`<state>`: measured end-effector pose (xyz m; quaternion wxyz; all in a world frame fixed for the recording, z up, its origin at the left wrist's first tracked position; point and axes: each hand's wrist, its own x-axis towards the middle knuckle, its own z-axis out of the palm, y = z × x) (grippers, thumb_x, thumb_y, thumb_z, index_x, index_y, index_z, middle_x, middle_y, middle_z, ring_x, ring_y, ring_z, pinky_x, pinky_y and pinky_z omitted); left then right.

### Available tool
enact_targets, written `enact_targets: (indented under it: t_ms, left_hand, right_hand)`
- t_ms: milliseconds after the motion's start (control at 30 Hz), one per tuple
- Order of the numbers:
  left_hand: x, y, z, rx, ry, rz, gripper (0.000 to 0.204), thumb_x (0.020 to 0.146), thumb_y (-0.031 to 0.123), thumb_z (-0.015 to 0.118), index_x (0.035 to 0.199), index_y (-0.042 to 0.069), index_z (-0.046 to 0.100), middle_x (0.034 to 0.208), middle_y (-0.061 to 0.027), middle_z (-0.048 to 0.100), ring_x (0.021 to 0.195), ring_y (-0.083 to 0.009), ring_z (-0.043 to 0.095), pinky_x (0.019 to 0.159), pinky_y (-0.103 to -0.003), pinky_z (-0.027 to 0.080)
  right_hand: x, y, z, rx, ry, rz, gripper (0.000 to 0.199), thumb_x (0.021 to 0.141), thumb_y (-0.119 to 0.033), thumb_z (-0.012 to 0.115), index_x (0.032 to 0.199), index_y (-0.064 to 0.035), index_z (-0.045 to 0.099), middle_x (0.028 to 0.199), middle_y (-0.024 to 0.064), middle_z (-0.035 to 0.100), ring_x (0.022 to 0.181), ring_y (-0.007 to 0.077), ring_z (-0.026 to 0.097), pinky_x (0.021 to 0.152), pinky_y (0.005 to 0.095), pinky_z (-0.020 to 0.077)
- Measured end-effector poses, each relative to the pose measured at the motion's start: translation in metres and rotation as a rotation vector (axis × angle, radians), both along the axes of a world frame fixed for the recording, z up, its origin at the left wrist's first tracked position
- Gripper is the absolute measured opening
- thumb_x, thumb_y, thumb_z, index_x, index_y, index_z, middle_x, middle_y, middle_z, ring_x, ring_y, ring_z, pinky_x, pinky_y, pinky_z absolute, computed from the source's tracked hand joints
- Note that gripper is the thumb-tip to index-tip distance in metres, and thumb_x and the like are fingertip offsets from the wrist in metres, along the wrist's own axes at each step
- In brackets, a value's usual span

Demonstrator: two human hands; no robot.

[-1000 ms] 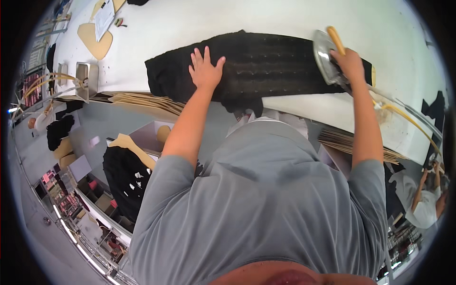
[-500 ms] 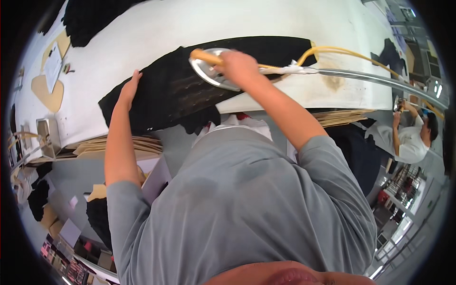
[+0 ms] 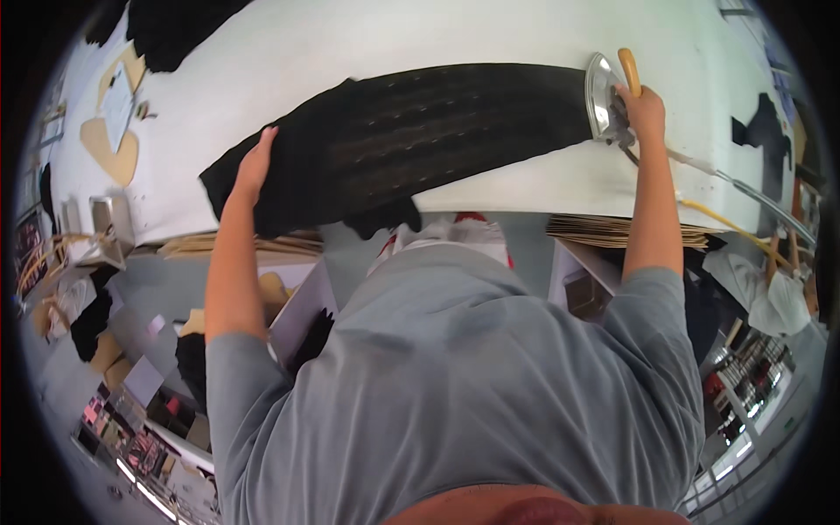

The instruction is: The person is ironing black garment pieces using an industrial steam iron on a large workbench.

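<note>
A long black knit garment (image 3: pixel 411 131) lies flat across the white table, with rows of small light marks along it. My left hand (image 3: pixel 255 164) rests on its left part, fingers stretched out. In my right hand (image 3: pixel 646 112) is a steam iron (image 3: pixel 601 92) with a shiny metal plate and a wooden handle. The iron stands at the garment's right end, tilted so its plate faces left, next to the cloth's edge. Whether the plate touches the cloth I cannot tell. A hose (image 3: pixel 744 188) runs from the iron toward the right.
The white table (image 3: pixel 490 188) bears another dark garment (image 3: pixel 179 31) at the far left, and tan boards (image 3: pixel 109 149) with a paper sheet. Stacks of cardboard (image 3: pixel 612 232) sit under the near edge. A metal box-like stand (image 3: pixel 112 219) is at left. Another person (image 3: pixel 774 297) works at right.
My right hand has carried the iron from the garment's middle to its right end and tilted it up. My left hand stays on the cloth's left part.
</note>
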<state>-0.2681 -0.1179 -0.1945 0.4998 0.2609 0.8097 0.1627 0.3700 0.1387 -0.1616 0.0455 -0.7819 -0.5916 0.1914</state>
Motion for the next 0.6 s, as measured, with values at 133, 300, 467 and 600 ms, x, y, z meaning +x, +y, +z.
enact_targets:
  t_ms: [133,300,467,600]
  left_hand:
    - [0.003,0.002,0.003,0.018,0.039,0.008,0.072,0.106,0.061,0.031,0.152,0.01,0.05,0.159,-0.005,0.045,0.148,-0.0197,0.038,0.123,-0.034,0.023]
    - [-0.028,-0.002,-0.025,0.102,-0.042,-0.1,0.074,0.105,0.065,0.026,0.154,0.013,0.048,0.163,-0.0082,0.04,0.153,-0.0243,0.032,0.123,-0.039,0.022]
    - [-0.04,0.006,-0.024,0.053,-0.155,-0.096,0.078,0.103,0.068,0.026,0.154,0.013,0.048,0.165,-0.0108,0.036,0.155,-0.0283,0.029,0.123,-0.044,0.022]
    - [-0.052,0.012,-0.02,0.049,-0.212,-0.09,0.077,0.102,0.069,0.029,0.153,0.015,0.049,0.165,-0.0101,0.036,0.155,-0.0282,0.029,0.122,-0.047,0.023]
  right_hand:
    - [-0.112,-0.018,-0.007,0.0,-0.019,0.217,0.046,0.091,-0.048,0.066,0.097,-0.0029,0.071,0.082,0.0096,0.071,0.076,0.0273,0.066,0.072,0.041,0.0513]
    - [-0.284,-0.093,0.021,-0.084,0.059,0.462,0.039,0.092,-0.044,0.067,0.098,-0.0049,0.07,0.078,0.0085,0.07,0.069,0.026,0.067,0.068,0.0397,0.0528]
    - [-0.376,-0.238,0.007,0.066,0.053,1.041,0.019,0.089,-0.03,0.062,0.096,-0.0129,0.066,0.08,0.0064,0.072,0.073,0.0313,0.068,0.066,0.0446,0.0528]
    - [-0.39,-0.301,0.009,0.123,0.072,1.154,0.009,0.09,-0.021,0.062,0.091,-0.0126,0.06,0.079,0.0076,0.07,0.071,0.0326,0.069,0.062,0.0464,0.054]
